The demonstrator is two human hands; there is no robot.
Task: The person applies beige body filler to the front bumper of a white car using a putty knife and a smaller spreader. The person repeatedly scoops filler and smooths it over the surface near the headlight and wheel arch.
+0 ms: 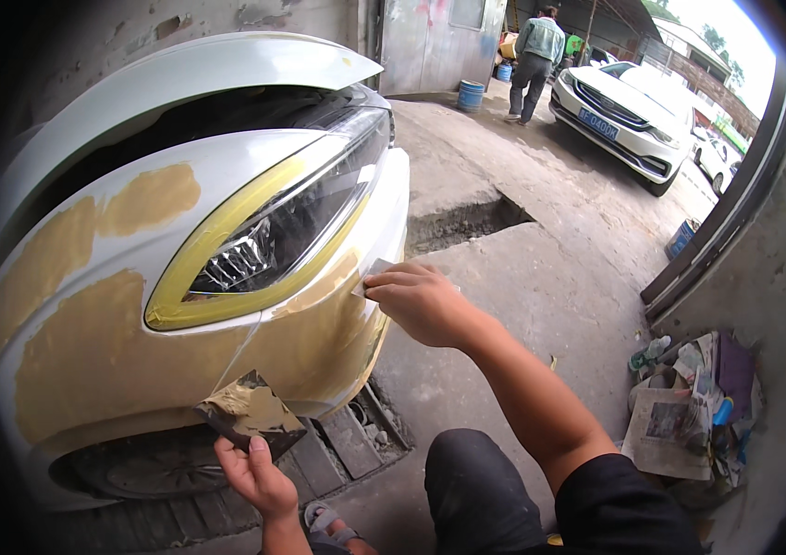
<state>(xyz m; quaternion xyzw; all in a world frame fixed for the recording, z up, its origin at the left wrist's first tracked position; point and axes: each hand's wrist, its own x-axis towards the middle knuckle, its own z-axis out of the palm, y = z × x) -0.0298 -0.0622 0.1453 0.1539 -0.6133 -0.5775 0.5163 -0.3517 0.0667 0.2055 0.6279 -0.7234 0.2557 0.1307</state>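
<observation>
In my left hand [262, 479] is a dark square putty board [277, 433], its near edge pinched between thumb and fingers. A smear of tan filler [247, 403] covers its upper part. My right hand [430, 305] grips a thin pale spreader [375, 270], held against the corner of the white car's front bumper [319, 347]. Tan filler coats much of the bumper and patches of the fender [79, 338]. Yellow masking tape [166, 301] frames the headlight [268, 245]. The raised hood [199, 63] leaves a dark gap below it.
A floor grating [349, 442] runs beside the front wheel [162, 467]. Beyond the bumper, a rectangular pit [467, 225] opens in the concrete. Newspapers and rags [689, 407] lie piled by the right wall. Farther off are a blue drum [471, 95], a walking person [532, 65] and another white car [624, 116].
</observation>
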